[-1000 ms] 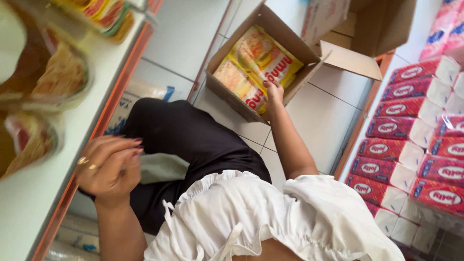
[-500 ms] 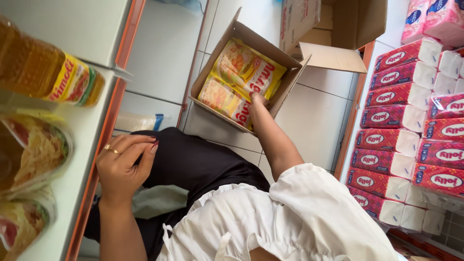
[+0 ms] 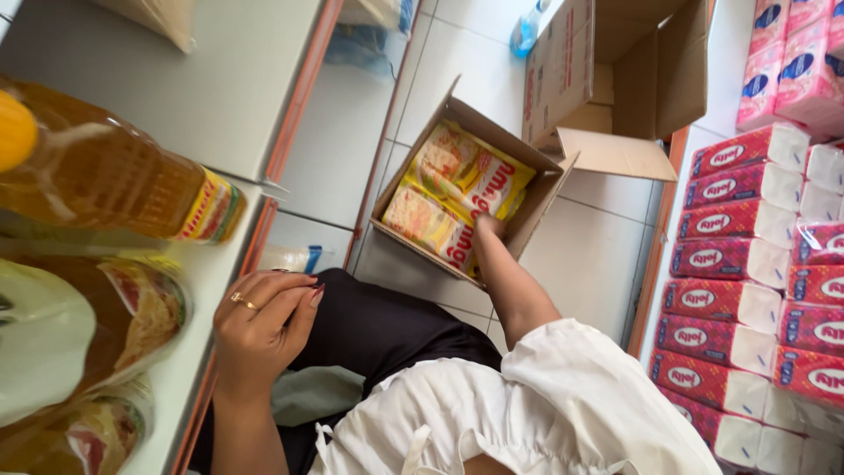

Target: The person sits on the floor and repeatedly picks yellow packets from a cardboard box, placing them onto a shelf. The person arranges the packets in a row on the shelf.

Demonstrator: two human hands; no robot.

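Yellow plastic noodle packets (image 3: 457, 189) lie flat in an open brown cardboard box (image 3: 541, 207) on the white tiled floor (image 3: 589, 246), ahead of our knees – that is where our right hand (image 3: 489, 227) reaches, its fingers down among the packets at the near end of the box. We cannot tell whether that hand has closed on a packet, since its fingertips are hidden by the wrappers. Taking things by size: the grey shelf with an orange edge (image 3: 220, 97) runs along our left side, and a wall of red-and-white wrapped tissue packs (image 3: 747, 255) is stacked on the right. A second, larger cardboard box (image 3: 615, 62) stands open just behind the first. On the shelf a clear bottle of amber cooking oil (image 3: 114, 189) lies on its side, with clear pouches of oil (image 3: 105, 325) below it in the view. Our left hand (image 3: 259, 330) hovers beside the shelf edge, over our black-clad lap – fingers loosely curled, holding nothing, a gold ring (image 3: 237, 300) on one finger.
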